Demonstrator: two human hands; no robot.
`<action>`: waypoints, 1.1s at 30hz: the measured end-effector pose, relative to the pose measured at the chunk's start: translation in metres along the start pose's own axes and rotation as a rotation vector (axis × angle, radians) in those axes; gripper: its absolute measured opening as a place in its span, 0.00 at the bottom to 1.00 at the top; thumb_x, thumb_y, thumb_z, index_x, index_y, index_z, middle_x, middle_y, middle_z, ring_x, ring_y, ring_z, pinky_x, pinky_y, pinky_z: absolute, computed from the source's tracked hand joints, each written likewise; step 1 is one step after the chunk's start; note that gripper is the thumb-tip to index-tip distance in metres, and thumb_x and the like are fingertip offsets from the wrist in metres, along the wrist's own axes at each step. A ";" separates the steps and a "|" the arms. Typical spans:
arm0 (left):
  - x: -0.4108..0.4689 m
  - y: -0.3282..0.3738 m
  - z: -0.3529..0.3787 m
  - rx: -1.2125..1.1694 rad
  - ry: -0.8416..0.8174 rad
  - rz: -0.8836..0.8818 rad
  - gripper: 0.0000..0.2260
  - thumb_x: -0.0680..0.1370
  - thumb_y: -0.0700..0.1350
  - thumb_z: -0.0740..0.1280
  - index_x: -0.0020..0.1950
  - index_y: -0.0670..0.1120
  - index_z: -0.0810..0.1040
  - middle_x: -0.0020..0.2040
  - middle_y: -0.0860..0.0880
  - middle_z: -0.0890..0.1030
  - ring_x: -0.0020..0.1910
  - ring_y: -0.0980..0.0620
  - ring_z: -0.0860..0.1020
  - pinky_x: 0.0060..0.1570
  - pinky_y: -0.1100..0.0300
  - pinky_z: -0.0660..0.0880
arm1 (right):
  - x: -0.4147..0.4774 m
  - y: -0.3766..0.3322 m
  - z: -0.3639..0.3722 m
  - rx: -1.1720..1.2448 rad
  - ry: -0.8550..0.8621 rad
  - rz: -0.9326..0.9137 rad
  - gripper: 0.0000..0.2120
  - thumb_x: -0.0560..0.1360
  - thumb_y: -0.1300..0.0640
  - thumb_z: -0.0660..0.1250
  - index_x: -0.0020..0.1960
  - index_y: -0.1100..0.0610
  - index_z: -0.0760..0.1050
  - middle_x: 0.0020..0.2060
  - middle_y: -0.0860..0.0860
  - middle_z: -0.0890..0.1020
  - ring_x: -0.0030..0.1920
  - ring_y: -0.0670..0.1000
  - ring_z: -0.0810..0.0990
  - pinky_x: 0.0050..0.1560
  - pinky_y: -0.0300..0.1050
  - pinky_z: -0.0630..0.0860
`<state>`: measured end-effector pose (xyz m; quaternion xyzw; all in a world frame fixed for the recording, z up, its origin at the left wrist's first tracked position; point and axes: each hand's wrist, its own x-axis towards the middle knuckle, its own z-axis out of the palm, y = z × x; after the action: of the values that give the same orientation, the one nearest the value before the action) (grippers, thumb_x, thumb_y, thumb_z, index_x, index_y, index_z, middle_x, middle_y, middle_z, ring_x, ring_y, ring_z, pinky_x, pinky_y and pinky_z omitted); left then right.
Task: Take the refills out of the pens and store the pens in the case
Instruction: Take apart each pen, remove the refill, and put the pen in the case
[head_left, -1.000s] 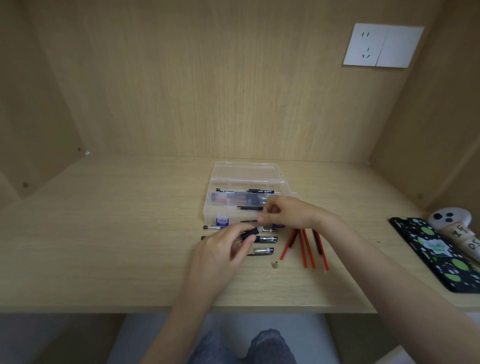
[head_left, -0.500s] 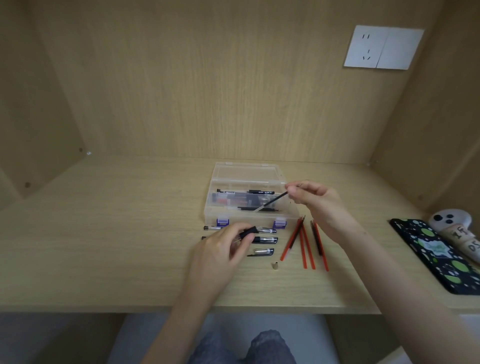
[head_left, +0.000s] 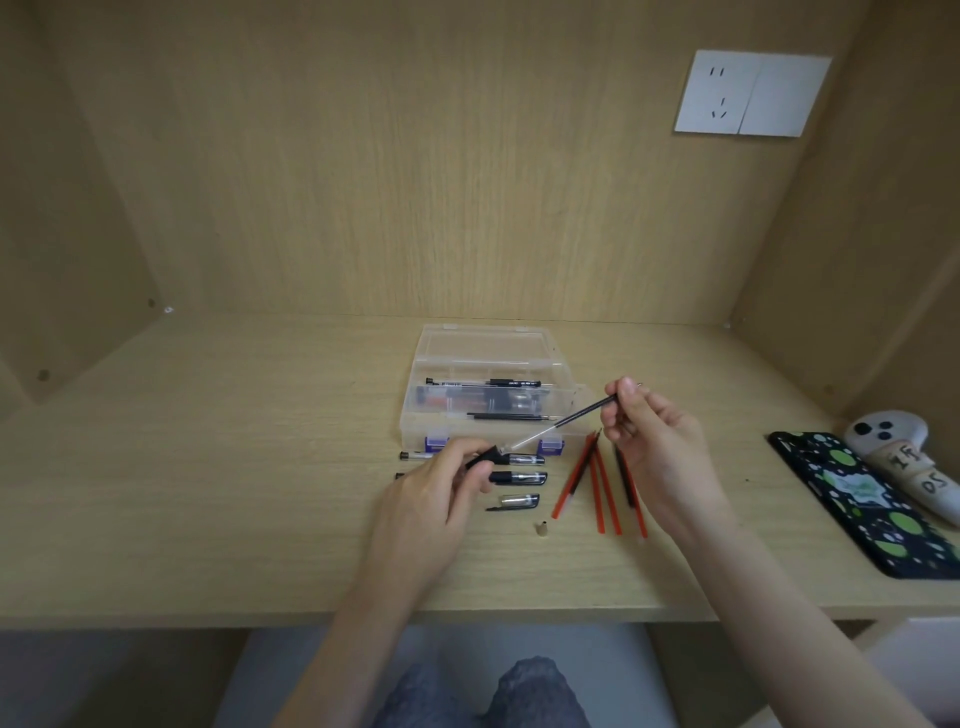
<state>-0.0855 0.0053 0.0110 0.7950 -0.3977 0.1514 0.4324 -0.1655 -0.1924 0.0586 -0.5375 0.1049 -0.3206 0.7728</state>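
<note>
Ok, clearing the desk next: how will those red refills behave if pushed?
The red refills look thin and round, so they would probably roll. They lie loose and straight on the desk, so likely light and fairly stiff.

White toy (head_left: 906, 457): dark letters, maybe "IF", "DS". Print on pen (head_left: 483, 383) illegible.

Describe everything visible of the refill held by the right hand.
The refill is a thin straight rod, seemingly plastic, dark along its upper part and clear near its lower end. It is tilted above the desk, in front of the open case. The right hand pinches its upper end; its lower end meets the pen barrel gripped by the left hand. Whether it is fully out is unclear.
</note>
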 end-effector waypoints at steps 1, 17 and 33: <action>0.000 0.000 0.000 -0.005 -0.002 0.002 0.10 0.79 0.55 0.56 0.55 0.54 0.73 0.37 0.65 0.78 0.33 0.69 0.74 0.35 0.59 0.75 | 0.000 0.000 0.000 0.009 0.002 -0.001 0.07 0.76 0.58 0.62 0.44 0.60 0.77 0.29 0.48 0.77 0.31 0.44 0.73 0.34 0.33 0.71; 0.000 0.000 -0.001 -0.016 0.012 0.041 0.11 0.79 0.57 0.55 0.54 0.56 0.72 0.35 0.64 0.78 0.33 0.70 0.74 0.33 0.63 0.75 | -0.003 0.006 -0.002 -0.090 0.031 -0.035 0.09 0.75 0.56 0.64 0.42 0.61 0.77 0.31 0.48 0.78 0.32 0.46 0.69 0.37 0.34 0.71; 0.000 0.000 0.002 -0.019 0.065 0.092 0.09 0.76 0.56 0.62 0.54 0.57 0.75 0.46 0.59 0.81 0.41 0.62 0.78 0.39 0.66 0.72 | -0.032 0.004 0.010 -0.869 -0.386 -0.028 0.08 0.68 0.61 0.74 0.47 0.53 0.82 0.35 0.48 0.78 0.32 0.37 0.72 0.34 0.27 0.68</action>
<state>-0.0854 0.0041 0.0099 0.7664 -0.4210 0.1934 0.4450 -0.1830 -0.1644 0.0530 -0.8621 0.0765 -0.1517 0.4775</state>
